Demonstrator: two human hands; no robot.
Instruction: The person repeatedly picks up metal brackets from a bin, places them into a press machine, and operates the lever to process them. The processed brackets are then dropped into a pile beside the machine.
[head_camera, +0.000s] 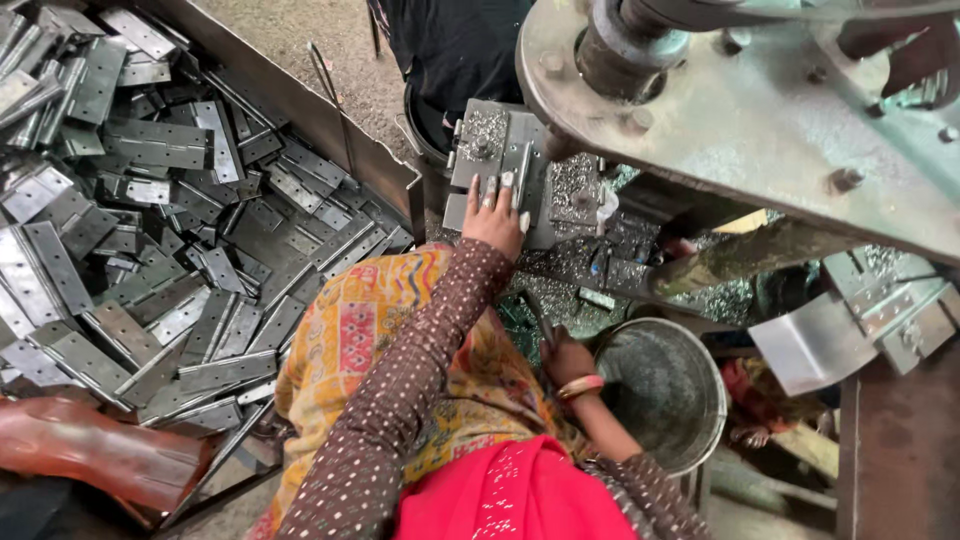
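Steel hinge plates (150, 230) fill a big metal bin (330, 130) on the left, lying heaped and crossed over one another, grey and dull. At the near left corner a reddish-brown curved piece (90, 450) lies below the heap. Right of the bin the person's left hand (493, 213) reaches far forward, its sleeve brown with white dots, and rests on a small grey plate (520, 165) lying on the press bed (575, 215); the fingers are laid flat and close together, pressing the plate down rather than pinching it. Metal chips are scattered over the bed around it. Nearer, and a little to the right, the right hand (566, 360) with bangles at the wrist is curled around a thin dark rod (537, 318), though the grip is partly hidden and hard to read. Just right of that hand stands a round metal bucket (665, 395), grey inside. Above, at the far right, the heavy bolted plate of the press machine (760, 110) overhangs the bed.
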